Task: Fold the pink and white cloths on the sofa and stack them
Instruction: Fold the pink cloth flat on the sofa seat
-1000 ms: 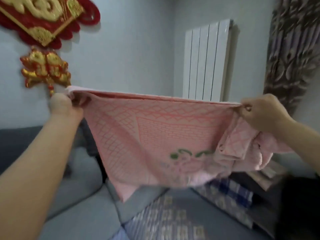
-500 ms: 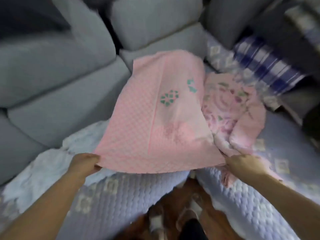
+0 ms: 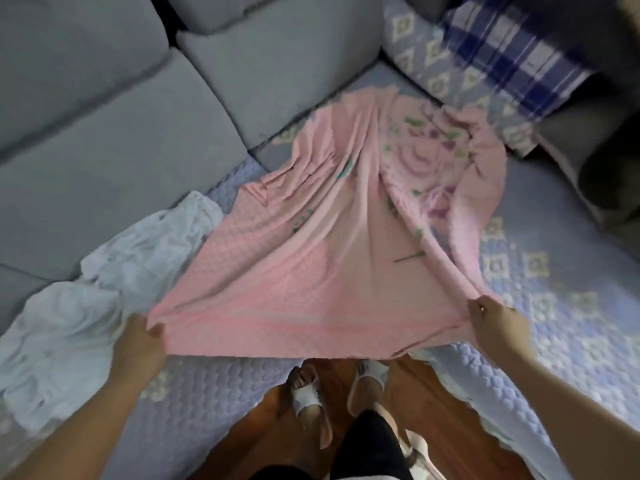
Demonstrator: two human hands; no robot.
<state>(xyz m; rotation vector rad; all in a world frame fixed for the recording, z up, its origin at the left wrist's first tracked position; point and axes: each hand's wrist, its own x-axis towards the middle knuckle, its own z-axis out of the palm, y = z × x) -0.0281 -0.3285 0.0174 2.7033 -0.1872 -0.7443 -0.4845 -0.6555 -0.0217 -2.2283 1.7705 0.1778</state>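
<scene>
Pink cloth [image 3: 311,271] spread over the sofa seat, on the lavender quilted cover [image 3: 571,341]. Its long axis runs from the near edge away toward the sofa's back corner, leaning slightly right. Near edge pulled taut side to side, lifted a little off the seat, hanging over the gap above the wood floor [image 3: 263,431]. Far end narrows and bunches into folds, lying flat on the cover.

Left hand [image 3: 138,344] pinches the near-left corner, thumb on top, fingers curled under. Right hand [image 3: 495,323] grips the near-right corner, fingers curled round the fabric. Hands wide apart, one at each end of the near edge.

Second pink cloth [image 3: 460,174], with a floral print, lies crumpled on the right, partly under the first one's right side. White cloth [image 3: 104,299] crumpled on the seat to the left, just beside the left hand, its right edge tucked under the pink cloth.

Grey sofa cushions [image 3: 121,116] behind, upper left. Blue plaid fabric [image 3: 512,53] upper right, blurred. Feet in white slippers [image 3: 308,393] on the floor below the near edge.
</scene>
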